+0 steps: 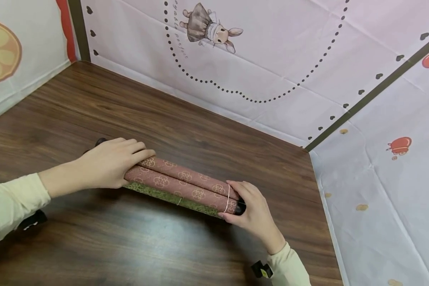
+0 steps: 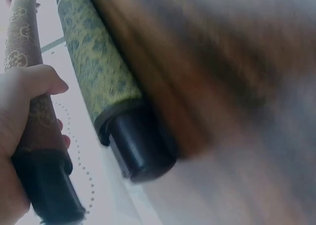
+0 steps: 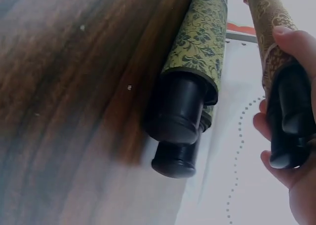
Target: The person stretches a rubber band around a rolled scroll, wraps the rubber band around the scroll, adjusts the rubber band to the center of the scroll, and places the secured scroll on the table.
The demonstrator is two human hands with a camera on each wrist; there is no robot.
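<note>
A pair of rolled red scrolls (image 1: 184,176) with gold flower patterns lies side by side between my hands, a pale string round the right end. My left hand (image 1: 109,163) grips the pair near its left end, fingers over the top. Thumb and fingers of my right hand (image 1: 252,206) hold the other end, near the black end knobs (image 3: 291,116). Below the red pair, green patterned scrolls (image 3: 195,42) with black knobs rest on the table. The wrist views show a gap between red and green. In the head view the red pair mostly covers the green.
The dark wood-grain table (image 1: 128,238) runs up to printed cloth walls. A pink rabbit-print cloth (image 1: 271,47) stands at the back, a white one (image 1: 386,222) at the right, and another (image 1: 32,16) at the left.
</note>
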